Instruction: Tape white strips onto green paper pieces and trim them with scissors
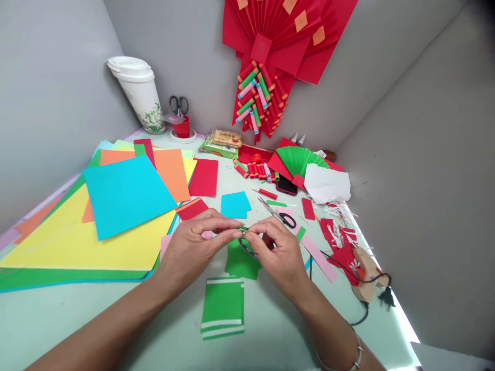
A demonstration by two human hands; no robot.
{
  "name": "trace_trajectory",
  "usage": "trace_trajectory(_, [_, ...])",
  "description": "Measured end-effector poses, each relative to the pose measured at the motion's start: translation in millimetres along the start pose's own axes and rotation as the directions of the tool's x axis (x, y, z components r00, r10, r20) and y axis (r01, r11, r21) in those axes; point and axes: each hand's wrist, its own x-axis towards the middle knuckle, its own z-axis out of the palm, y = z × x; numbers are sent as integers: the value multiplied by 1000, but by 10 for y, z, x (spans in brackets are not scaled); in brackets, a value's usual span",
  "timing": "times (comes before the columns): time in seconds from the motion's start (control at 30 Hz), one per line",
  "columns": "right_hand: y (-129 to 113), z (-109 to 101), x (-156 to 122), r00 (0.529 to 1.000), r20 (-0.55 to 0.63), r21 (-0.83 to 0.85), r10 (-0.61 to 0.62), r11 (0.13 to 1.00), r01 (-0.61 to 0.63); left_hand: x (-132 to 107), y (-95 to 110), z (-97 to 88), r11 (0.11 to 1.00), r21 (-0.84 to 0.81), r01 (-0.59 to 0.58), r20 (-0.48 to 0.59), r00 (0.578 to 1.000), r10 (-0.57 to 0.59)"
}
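My left hand [195, 243] and my right hand [280, 252] meet over the middle of the table, fingertips pinched together on a small green strip of paper [243, 230]. Both hands are closed on it. Just under them lies a green paper piece [240, 263], and nearer to me a stack of green pieces with white stripes [223, 307]. A small blue square [235, 204] lies just beyond my hands, and scissors with black handles [279, 213] lie beyond my right hand.
Large coloured sheets [116, 216] cover the left of the table. A white lidded cup [139, 93], a red holder with scissors [181, 122], rolled paper tubes [255, 169], a green paper fan [297, 159], a phone [286, 184] and red scraps [340, 242] sit at the back and right. A red paper decoration [278, 56] hangs on the wall.
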Motion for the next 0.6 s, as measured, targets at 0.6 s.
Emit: trace_trajectory(0.6, [3,4,2,1000,7,-19,6,1000,-6,-23,33,1,1000,-22,-21,11,1000,21])
